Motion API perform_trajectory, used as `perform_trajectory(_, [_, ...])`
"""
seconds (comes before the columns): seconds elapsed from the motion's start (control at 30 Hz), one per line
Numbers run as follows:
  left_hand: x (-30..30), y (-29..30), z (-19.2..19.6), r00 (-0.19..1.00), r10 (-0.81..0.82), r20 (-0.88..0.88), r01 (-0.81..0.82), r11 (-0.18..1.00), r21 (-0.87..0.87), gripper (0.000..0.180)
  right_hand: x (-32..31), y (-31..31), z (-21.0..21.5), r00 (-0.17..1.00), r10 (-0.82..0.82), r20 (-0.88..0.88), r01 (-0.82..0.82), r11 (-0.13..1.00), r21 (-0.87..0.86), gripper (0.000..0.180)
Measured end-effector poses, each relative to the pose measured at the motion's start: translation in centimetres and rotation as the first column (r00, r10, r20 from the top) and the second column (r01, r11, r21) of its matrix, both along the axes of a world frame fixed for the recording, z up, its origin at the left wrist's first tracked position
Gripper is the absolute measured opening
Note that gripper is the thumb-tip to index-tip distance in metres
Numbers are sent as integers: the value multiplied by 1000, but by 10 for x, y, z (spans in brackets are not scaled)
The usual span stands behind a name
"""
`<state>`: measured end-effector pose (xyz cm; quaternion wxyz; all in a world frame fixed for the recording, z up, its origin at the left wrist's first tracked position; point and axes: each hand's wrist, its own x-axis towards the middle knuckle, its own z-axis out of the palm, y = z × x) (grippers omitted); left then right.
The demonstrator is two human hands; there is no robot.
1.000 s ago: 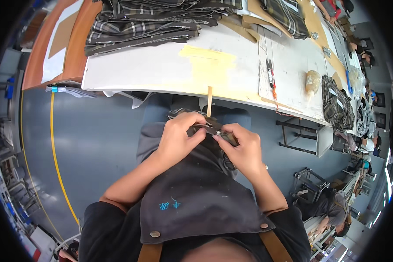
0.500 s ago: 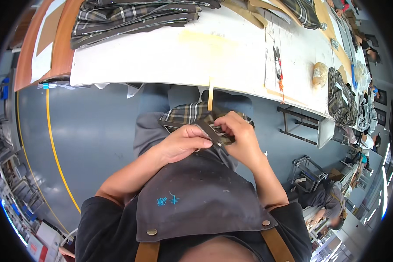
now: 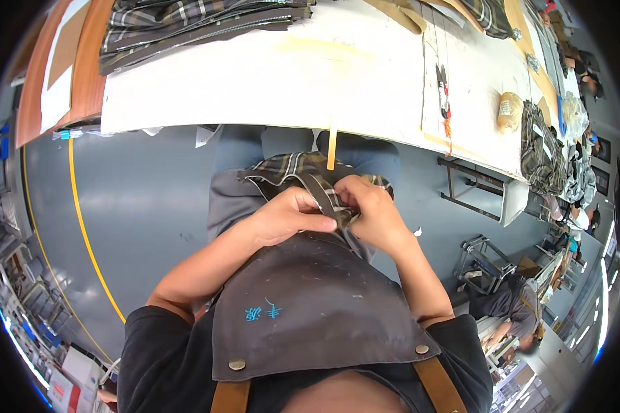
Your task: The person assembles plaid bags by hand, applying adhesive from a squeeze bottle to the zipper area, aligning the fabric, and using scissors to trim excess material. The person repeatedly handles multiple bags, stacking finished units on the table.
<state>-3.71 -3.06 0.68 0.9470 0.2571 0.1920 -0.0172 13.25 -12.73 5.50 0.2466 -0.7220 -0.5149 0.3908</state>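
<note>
Over my lap lies a piece of plaid fabric [image 3: 291, 165] in dark, olive and white checks, with a dark zipper strip [image 3: 315, 186] along it. My left hand [image 3: 289, 219] is closed on the strip's near end, thumb stretched along it. Fingers bent, my right hand [image 3: 375, 215] grips the plaid fabric just to the right, with its fingertips partly hidden in the folds. The two hands nearly meet in front of my grey apron [image 3: 310, 296].
Ahead is a white table [image 3: 241, 96] with a stack of plaid zippered pieces [image 3: 207, 31] at the far left. A narrow yellow strip [image 3: 332, 148] juts from its edge. Red-handled snips [image 3: 443, 93] and a thread cone [image 3: 509, 112] lie at right. A seated co-worker [image 3: 513, 313] is far right.
The fabric's left part has lifted and spread, showing more of its zippered edge. My right hand has turned further over the cloth, while the left keeps its grip.
</note>
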Motion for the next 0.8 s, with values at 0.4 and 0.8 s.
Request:
perform_trajectory(0.4, [7,5,9,878,-473,-64,475,850,227,43,2,9,-1,988,104,-110,-107,994,-17,23])
perform_trajectory(0.8, [3,3,-22,982,182,-48,-188,965,-183,26,3,2,-7,994,-69,-85,96,922,376,21])
